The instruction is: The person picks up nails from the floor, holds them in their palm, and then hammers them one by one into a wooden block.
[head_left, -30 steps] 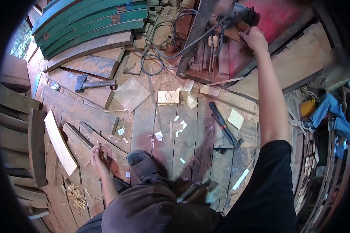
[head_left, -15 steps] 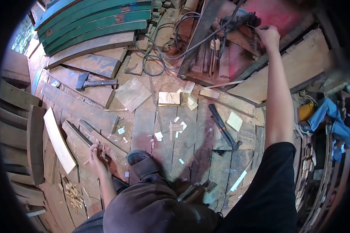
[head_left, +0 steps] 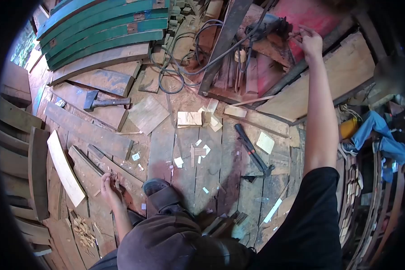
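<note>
- the right hand (head_left: pixel 311 42) was stretched far forward and up, arm straight, its fingers pinched together on something thin and small; what it was could not be made out.
- just left of that hand, almost touching the fingertips, lay the dark power tool (head_left: pixel 267 24), its body running roughly left to right across the red board (head_left: pixel 319 15).
- the tool's black cable (head_left: pixel 184 58) trailed away leftward and down in loose loops over the planks, so the cord end pointed away from the right hand and the near end faced it.
- the right hand was by far the nearer of the two to the tool; the left was well apart, low in the view.
- the left hand (head_left: pixel 109 186) rested down on a dark plank (head_left: pixel 121 175) beside the sandalled foot (head_left: pixel 162 191), fingers curled on a few small slivers of wood; whether it clamped them or only touched them could not be told.
- a heap of pale wood chips (head_left: pixel 83 227) lay just below that hand.
- a black-handled hammer (head_left: pixel 253 150) lay on the floor boards between the two hands, its long axis slanting from upper left to lower right, head toward the person.
- a heavier axe-like tool (head_left: pixel 101 101) lay further left, handle pointing right, near the green curved boards (head_left: pixel 103 24).
</note>
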The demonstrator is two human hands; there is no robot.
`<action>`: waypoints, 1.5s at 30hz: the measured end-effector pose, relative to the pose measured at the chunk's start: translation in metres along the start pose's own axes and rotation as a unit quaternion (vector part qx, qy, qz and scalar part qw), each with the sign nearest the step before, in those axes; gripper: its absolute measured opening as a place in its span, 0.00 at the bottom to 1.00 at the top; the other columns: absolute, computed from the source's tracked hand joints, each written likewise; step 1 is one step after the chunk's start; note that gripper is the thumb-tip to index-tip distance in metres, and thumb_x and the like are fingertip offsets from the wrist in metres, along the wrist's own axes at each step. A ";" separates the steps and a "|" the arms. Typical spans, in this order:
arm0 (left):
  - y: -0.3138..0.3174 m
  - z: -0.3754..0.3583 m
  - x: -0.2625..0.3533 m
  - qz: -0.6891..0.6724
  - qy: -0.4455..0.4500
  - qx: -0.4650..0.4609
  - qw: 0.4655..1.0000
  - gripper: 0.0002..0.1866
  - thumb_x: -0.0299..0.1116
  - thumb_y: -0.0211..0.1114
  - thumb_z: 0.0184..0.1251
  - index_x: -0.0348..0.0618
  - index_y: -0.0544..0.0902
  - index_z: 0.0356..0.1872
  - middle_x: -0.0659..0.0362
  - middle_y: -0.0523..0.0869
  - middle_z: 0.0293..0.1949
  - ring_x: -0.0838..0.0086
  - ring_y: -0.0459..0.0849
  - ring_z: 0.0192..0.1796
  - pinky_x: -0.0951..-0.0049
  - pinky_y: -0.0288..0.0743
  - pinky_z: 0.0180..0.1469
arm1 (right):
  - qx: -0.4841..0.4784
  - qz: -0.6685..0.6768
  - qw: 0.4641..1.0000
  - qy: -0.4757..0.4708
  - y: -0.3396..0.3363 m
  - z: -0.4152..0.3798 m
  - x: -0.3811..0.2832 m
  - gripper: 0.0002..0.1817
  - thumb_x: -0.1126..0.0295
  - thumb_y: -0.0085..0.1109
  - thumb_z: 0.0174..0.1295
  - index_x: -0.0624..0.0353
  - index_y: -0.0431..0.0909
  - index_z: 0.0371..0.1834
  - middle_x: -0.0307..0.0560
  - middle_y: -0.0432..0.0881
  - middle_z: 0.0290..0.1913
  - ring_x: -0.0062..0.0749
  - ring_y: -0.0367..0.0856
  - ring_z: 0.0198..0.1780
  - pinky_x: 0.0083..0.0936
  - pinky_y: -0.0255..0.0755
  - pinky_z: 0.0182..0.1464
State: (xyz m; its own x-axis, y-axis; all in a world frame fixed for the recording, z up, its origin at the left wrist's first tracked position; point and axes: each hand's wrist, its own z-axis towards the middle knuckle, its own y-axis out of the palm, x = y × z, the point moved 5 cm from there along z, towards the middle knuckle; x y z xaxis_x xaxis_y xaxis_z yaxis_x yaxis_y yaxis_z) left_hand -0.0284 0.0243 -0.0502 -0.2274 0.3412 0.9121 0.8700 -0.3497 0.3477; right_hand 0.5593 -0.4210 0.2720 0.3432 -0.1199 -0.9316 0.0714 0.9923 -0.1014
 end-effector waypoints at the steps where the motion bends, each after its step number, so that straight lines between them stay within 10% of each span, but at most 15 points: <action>1: 0.001 0.000 0.001 0.000 0.001 -0.004 1.000 0.07 0.30 0.52 0.77 0.41 0.78 0.46 0.61 0.81 0.40 0.78 0.81 0.42 0.72 0.80 0.46 | -0.005 -0.032 0.999 0.005 -0.003 0.005 0.004 0.11 0.73 0.53 0.71 0.69 0.80 0.49 0.53 0.85 0.35 0.34 0.87 0.40 0.28 0.82 0.43; 8: 0.006 -0.002 -0.001 0.002 0.001 -0.014 1.000 0.08 0.30 0.51 0.78 0.41 0.78 0.45 0.61 0.80 0.39 0.78 0.81 0.42 0.71 0.80 0.46 | -0.063 -0.562 0.793 -0.227 0.003 0.004 0.001 0.12 0.65 0.56 0.65 0.61 0.84 0.42 0.61 0.86 0.37 0.48 0.87 0.47 0.40 0.79 0.50; 12: 0.005 -0.004 -0.002 0.005 -0.009 -0.024 1.000 0.07 0.30 0.51 0.78 0.41 0.78 0.45 0.62 0.80 0.38 0.78 0.81 0.42 0.72 0.79 0.46 | -0.087 -0.737 0.649 -0.169 0.027 -0.015 0.005 0.12 0.71 0.51 0.64 0.60 0.82 0.46 0.62 0.84 0.48 0.58 0.84 0.50 0.47 0.78 0.53; 19: -0.002 -0.002 -0.001 0.023 -0.002 0.008 1.000 0.07 0.29 0.51 0.77 0.42 0.78 0.45 0.65 0.79 0.36 0.81 0.80 0.41 0.74 0.79 0.45 | -0.178 -0.817 0.548 -0.030 0.039 -0.005 0.023 0.15 0.69 0.53 0.63 0.57 0.82 0.50 0.55 0.83 0.55 0.50 0.83 0.56 0.45 0.78 0.53; 45: -0.015 0.008 0.006 -0.005 0.022 0.008 1.000 0.08 0.31 0.53 0.78 0.40 0.78 0.46 0.59 0.82 0.40 0.74 0.83 0.44 0.71 0.81 0.46 | -0.129 -0.824 0.542 -0.101 0.027 0.004 0.049 0.16 0.68 0.44 0.67 0.56 0.83 0.48 0.54 0.85 0.50 0.50 0.86 0.51 0.44 0.80 0.49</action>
State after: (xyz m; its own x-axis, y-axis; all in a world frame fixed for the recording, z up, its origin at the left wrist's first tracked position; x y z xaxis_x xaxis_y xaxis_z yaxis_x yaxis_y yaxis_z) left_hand -0.0392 0.0385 -0.0514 -0.2552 0.3062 0.9171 0.8739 -0.3328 0.3542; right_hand 0.5823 -0.3999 0.2246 0.1103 -0.8249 0.5544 0.3129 -0.5006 -0.8072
